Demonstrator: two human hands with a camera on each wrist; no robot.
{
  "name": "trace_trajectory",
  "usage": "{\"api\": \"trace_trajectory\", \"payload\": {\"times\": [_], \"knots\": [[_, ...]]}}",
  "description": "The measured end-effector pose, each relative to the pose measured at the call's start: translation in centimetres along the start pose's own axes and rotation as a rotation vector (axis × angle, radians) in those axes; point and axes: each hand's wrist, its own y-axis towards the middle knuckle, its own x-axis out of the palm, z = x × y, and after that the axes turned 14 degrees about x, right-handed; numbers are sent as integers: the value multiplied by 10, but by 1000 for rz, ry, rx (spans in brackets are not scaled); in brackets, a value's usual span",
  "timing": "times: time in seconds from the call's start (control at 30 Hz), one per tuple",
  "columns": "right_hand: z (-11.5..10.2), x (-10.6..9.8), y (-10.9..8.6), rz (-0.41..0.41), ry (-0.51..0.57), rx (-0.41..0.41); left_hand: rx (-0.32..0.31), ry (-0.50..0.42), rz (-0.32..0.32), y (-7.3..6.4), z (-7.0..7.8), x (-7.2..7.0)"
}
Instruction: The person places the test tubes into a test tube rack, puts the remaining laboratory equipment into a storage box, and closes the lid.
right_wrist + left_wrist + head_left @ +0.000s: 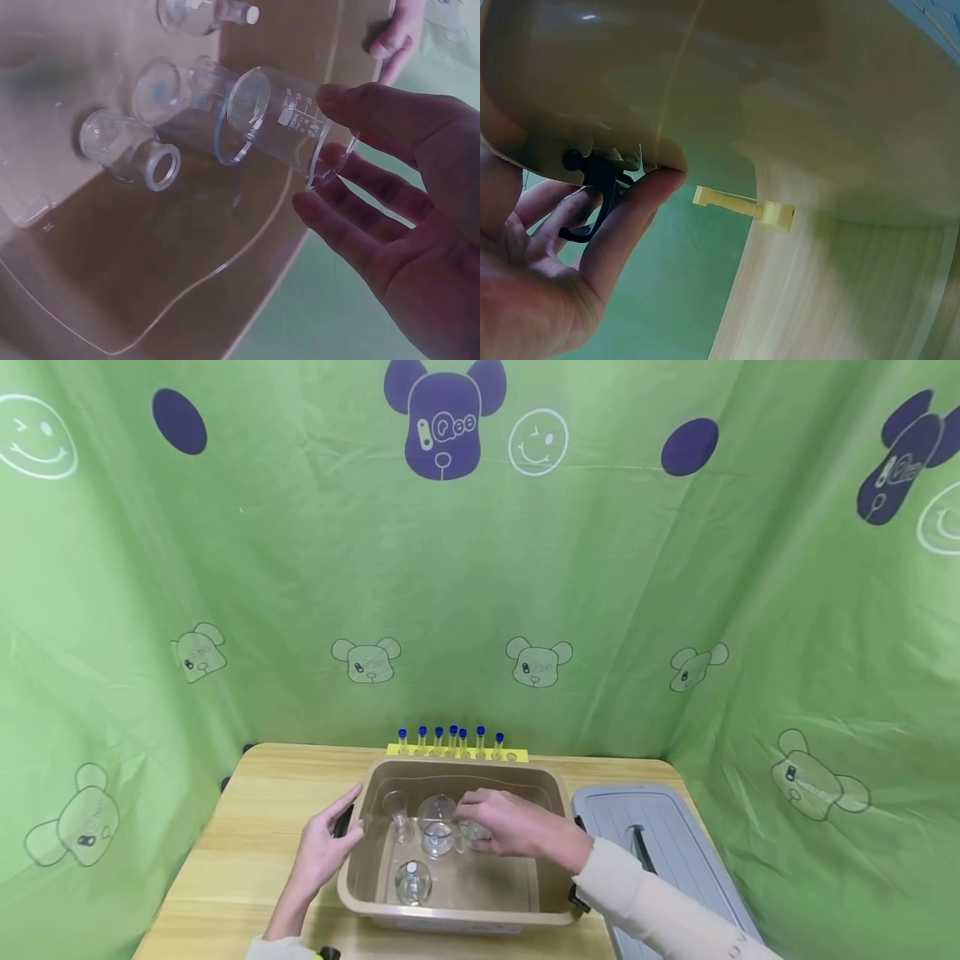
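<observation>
My right hand (510, 822) reaches into a tan plastic bin (517, 910). In the right wrist view its thumb and fingers hold a small clear glass beaker (281, 116) with white graduations, near its rim. Close behind that is a larger beaker (180, 112) with a blue line at its rim; whether the two touch I cannot tell. A small open glass bottle (127, 150) stands beside them. My left hand (322, 847) is at the bin's left side, thumb and fingers spread. In the left wrist view those fingers lie by a black latch (604, 187).
Inside the bin are a round flask (412, 885) with a white stopper and a slim glass vessel (402, 827) with a wide top. A yellow rack (517, 757) holds several blue-capped tubes behind it. At right lies a grey lid (675, 835); green curtains surround the wooden table (292, 777).
</observation>
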Motion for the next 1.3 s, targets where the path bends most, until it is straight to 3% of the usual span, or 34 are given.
{"api": "trace_trajectory", "payload": {"times": [0.2,0.4,0.97,1.3], "knots": [[-5,11,8,-86,-17,-30,17,19,2,0,1,0],[-13,21,15,-136,-34,-66,-3,11,-3,-1,0,-2],[-22,52,23,-220,-301,-102,-2,22,2,0,-1,0],[-25,70,23,-177,-404,-180,-9,10,12,1,-2,0]]}}
